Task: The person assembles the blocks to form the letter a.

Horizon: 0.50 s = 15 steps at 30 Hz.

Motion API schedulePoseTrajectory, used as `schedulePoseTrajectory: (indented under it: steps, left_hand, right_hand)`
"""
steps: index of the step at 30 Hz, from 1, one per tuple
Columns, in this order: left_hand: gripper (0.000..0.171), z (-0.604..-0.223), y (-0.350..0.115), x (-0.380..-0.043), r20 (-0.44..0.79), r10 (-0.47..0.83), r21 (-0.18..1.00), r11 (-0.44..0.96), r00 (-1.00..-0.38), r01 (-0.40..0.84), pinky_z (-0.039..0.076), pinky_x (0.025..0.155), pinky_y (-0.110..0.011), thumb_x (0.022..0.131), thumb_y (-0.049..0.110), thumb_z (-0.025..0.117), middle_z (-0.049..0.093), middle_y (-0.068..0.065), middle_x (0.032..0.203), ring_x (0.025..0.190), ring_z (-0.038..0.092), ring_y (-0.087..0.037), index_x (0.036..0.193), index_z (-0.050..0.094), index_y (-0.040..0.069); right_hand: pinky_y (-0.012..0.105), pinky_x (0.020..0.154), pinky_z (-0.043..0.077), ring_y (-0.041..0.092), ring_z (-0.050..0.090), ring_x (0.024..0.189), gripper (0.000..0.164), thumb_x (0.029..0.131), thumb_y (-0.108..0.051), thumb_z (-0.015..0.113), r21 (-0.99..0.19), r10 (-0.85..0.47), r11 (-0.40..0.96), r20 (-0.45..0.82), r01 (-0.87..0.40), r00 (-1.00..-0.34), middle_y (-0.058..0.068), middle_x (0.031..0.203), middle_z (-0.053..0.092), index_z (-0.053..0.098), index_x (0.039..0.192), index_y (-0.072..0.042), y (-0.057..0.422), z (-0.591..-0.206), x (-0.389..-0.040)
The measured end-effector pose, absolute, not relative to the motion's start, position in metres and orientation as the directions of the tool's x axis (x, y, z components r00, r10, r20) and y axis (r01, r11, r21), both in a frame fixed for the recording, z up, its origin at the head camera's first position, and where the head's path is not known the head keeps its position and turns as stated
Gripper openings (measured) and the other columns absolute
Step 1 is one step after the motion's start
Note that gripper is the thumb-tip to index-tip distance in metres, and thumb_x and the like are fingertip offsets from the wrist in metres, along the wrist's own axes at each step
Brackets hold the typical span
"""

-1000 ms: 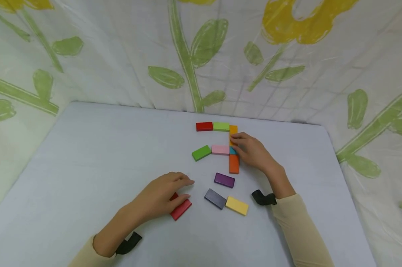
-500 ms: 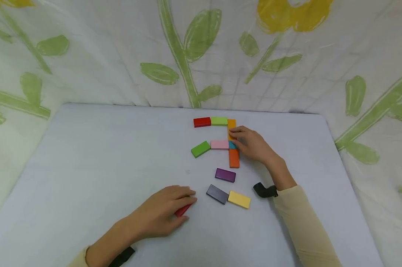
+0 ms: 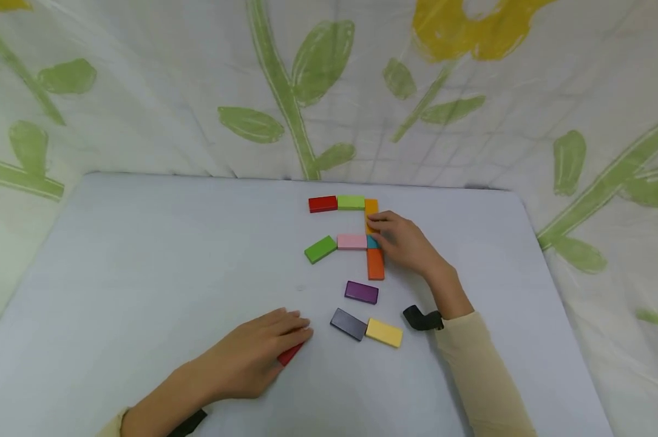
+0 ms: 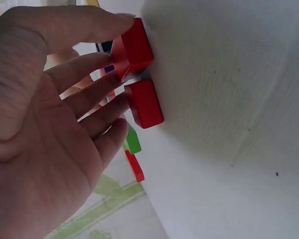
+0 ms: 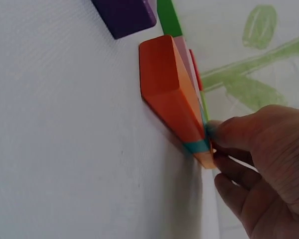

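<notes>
My left hand (image 3: 249,352) reaches over two red blocks at the front left. In the left wrist view its thumb and forefinger pinch the upper red block (image 4: 134,47), while other fingertips touch the lower red block (image 4: 145,103). Further back, my right hand (image 3: 408,243) rests on a row of blocks. Its fingertips lie on the yellow-orange block (image 3: 371,207), and its thumb touches the small visible part of a blue block (image 3: 371,242). An orange-red block (image 3: 375,264) adjoins the blue one. A pink block (image 3: 352,242) meets it from the left.
Light green (image 3: 351,203) and red (image 3: 322,204) blocks continue the row at the back. A green block (image 3: 320,249) slants off the pink one. Purple (image 3: 361,292), dark grey (image 3: 348,324) and yellow (image 3: 384,332) blocks lie between the hands on the white table (image 3: 143,255).
My left hand has moved down and closed round a red block, covering more of the red pieces. The right hand keeps its place on the row; the head view has shifted slightly.
</notes>
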<state>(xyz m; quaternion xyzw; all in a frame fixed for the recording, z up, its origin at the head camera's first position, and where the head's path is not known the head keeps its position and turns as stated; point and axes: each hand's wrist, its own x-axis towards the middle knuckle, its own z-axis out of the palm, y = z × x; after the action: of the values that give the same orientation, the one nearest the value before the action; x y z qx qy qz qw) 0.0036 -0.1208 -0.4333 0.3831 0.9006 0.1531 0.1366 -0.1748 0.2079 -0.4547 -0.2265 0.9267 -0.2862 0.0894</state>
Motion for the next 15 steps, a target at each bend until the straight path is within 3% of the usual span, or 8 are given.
schedulePoseTrajectory:
  steps: [10, 15]
  left_hand:
    - [0.061, -0.4400, -0.1165, 0.0029, -0.071, 0.712, 0.355, 0.673, -0.699, 0.649, 0.048, 0.121, -0.042, 0.086, 0.027, 0.089, 0.069, -0.001, 0.141, 0.138, 0.062, -0.021, 0.140, 0.066, 0.010]
    - [0.062, -0.4419, -0.1152, 0.0040, -0.026, 0.672, 0.350, 0.700, -0.740, 0.623, 0.056, 0.111, -0.040, 0.085, 0.032, 0.090, 0.070, -0.001, 0.135, 0.128, 0.066, -0.019, 0.138, 0.067, 0.009]
  right_hand:
    - [0.055, 0.123, 0.044, 0.039, 0.054, 0.145, 0.040, 0.105, -0.007, 0.063, -0.600, -0.491, 0.703, -0.020, -0.382, -0.871, 0.018, 0.151, 0.060, 0.063, 0.144, 0.000, 0.2122, -0.4517, -0.1785]
    - [0.055, 0.123, 0.043, 0.038, 0.053, 0.146, 0.041, 0.105, -0.008, 0.063, -0.600, -0.486, 0.708, -0.033, -0.372, -0.873, 0.017, 0.152, 0.060, 0.062, 0.145, -0.001, 0.2098, -0.4552, -0.1757]
